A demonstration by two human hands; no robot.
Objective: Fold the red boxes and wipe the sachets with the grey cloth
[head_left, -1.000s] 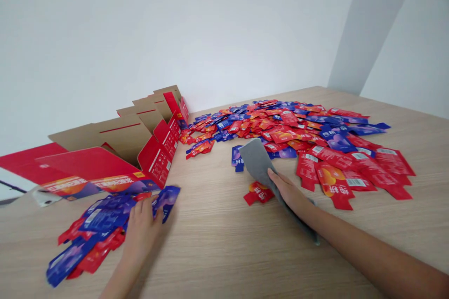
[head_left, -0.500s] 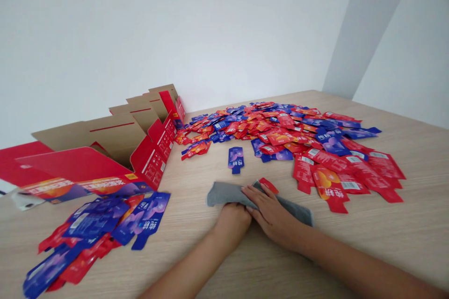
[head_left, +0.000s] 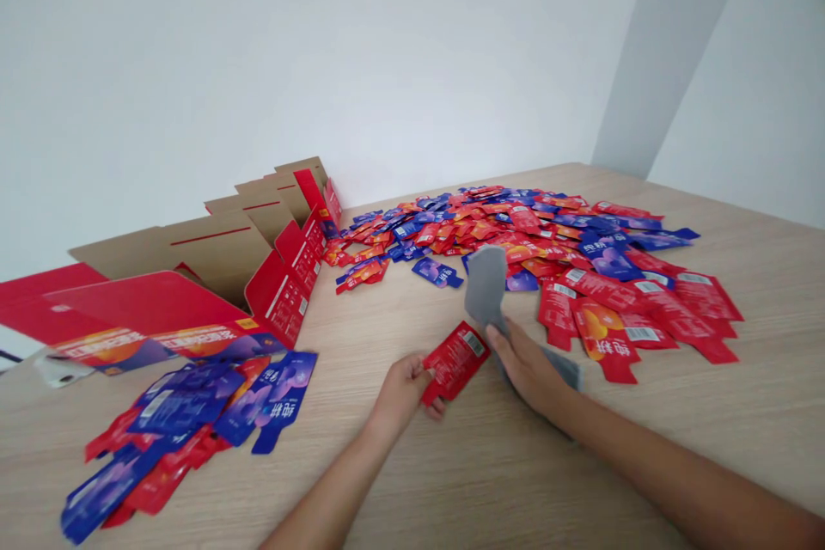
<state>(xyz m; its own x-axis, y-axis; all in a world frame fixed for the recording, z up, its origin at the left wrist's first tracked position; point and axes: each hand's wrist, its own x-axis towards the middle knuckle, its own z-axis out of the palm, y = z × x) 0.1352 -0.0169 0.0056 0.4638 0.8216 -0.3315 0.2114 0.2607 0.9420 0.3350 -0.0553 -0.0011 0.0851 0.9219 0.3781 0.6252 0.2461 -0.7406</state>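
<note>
In the middle of the table, my left hand (head_left: 405, 391) pinches a red pouch (head_left: 456, 363) by its lower left end, barcode side up. To its right, my right hand (head_left: 523, 365) is closed on a grey cloth (head_left: 485, 285), part of which stands up above the fingers while the rest hangs under the wrist. Beyond the cloth lies a blue pouch (head_left: 438, 272) on the table. Close behind it spreads a large pile of red and blue pouches (head_left: 464, 223).
Several open red cartons (head_left: 186, 301) with brown insides stand in a row along the left. In front of them lies a smaller heap of blue and red pouches (head_left: 174, 412). More red pouches (head_left: 638, 318) lie at the right. A pale wall (head_left: 412, 60) rises behind the wooden table (head_left: 741, 455).
My hands have moved apart. The left now holds up the red pouch that lay mostly under the cloth; the right has lifted the cloth. The lone blue pouch has shifted back and turned.
</note>
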